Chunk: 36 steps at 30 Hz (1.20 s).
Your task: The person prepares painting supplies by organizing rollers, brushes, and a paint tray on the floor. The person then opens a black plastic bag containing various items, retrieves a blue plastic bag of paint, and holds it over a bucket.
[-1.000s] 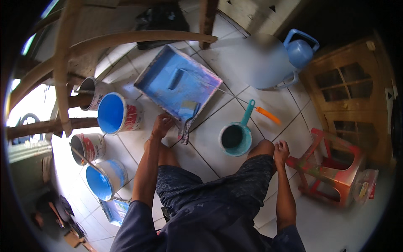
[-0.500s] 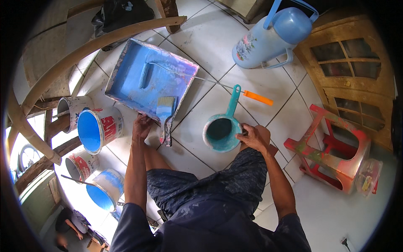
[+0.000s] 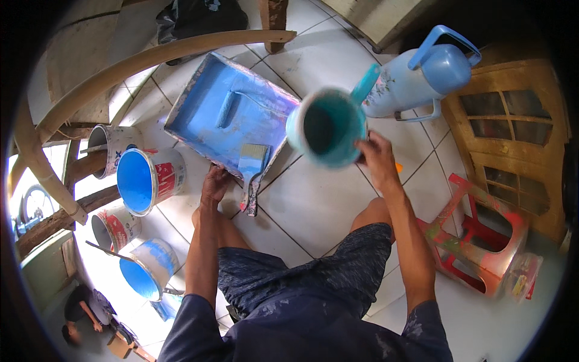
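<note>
My right hand grips the near right rim of a teal plastic water dipper, raised off the floor. The dipper's mouth faces up toward me, its inside is dark, and its handle points away to the right. My left hand is at the near edge of a blue-stained paint tray, its fingers partly hidden at the rim. A paint roller lies in the tray. A paintbrush rests across the near rim, beside my left hand. The roller's orange handle is mostly hidden behind my right hand.
Several paint buckets stand at left, some with blue paint. A blue thermos flask is at far right, near a wooden cabinet. A red stool lies at right. A curved wooden piece arches over the left; another person is beyond.
My right hand has lifted the dipper off the floor and moved it forward, near the tray's right corner. My left hand stays at the tray's edge. The whole view has shifted slightly.
</note>
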### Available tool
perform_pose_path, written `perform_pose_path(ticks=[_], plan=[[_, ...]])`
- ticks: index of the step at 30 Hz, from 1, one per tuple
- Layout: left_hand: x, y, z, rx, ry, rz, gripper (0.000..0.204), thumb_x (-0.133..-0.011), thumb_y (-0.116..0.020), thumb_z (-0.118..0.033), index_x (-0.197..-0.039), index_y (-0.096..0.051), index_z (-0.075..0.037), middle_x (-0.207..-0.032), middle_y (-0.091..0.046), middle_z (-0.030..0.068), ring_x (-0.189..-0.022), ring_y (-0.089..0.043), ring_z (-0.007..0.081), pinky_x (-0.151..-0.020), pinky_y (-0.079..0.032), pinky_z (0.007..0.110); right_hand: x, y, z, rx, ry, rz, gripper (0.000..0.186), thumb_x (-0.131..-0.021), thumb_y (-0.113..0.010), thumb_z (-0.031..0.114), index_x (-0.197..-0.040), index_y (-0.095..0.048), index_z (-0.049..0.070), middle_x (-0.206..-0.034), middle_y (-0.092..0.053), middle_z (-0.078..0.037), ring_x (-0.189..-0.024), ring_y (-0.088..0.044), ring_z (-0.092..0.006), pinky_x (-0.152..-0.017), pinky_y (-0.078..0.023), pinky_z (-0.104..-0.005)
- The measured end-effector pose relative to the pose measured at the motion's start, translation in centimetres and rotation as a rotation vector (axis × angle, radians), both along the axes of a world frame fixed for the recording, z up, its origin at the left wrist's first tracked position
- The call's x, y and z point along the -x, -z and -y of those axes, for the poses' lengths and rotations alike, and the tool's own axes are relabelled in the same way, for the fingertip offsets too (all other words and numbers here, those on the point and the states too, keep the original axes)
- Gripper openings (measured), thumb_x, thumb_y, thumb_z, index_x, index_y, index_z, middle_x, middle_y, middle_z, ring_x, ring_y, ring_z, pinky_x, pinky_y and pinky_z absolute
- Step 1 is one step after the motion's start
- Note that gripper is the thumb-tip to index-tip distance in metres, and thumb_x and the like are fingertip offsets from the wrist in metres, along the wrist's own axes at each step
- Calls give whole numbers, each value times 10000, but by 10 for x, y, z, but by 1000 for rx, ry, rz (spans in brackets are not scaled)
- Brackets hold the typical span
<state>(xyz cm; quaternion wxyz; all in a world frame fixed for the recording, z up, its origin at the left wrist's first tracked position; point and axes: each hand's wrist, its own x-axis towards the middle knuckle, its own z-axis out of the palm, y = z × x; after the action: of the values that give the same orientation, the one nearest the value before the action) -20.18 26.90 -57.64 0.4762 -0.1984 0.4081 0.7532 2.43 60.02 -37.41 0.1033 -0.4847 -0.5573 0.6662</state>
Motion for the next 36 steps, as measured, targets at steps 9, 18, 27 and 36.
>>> perform_pose_path(ticks=[9,18,27,36], plan=[[5,-12,-4,95,20,-24,273,-796,-578,-78,-1060,-521,-123,-850,-579,-5,-822,-549,178,-950,-419,438,120,92,-83,-79,328,-36,201,-809,-618,90,-924,-605,-74,-878,-636,-149,-663,-641,-202,-551,-582,-303],[33,41,19,-172,142,-16,175,-802,-557,-27,-969,-557,-79,-914,-616,61,-900,-581,208,-899,-447,410,99,136,-104,-48,241,33,316,-800,-696,219,-963,-597,-33,-864,-642,-122,-696,-656,-212,-580,-549,-293],[21,22,5,-85,92,102,5,-789,-606,-68,-790,-605,-63,-936,-646,79,-990,-564,253,-969,-383,455,-137,85,-2,-906,278,356,340,-787,-695,178,-1056,-596,-5,-988,-631,-164,-917,-614,-296,-819,-485,-376],[38,53,28,-114,8,49,38,-783,-603,-79,-749,-587,-79,-879,-637,65,-921,-577,248,-918,-408,426,-209,81,9,-1039,56,652,423,-751,-693,167,-1112,-568,-14,-1067,-590,-217,-1017,-559,-372,-889,-445,-427]])
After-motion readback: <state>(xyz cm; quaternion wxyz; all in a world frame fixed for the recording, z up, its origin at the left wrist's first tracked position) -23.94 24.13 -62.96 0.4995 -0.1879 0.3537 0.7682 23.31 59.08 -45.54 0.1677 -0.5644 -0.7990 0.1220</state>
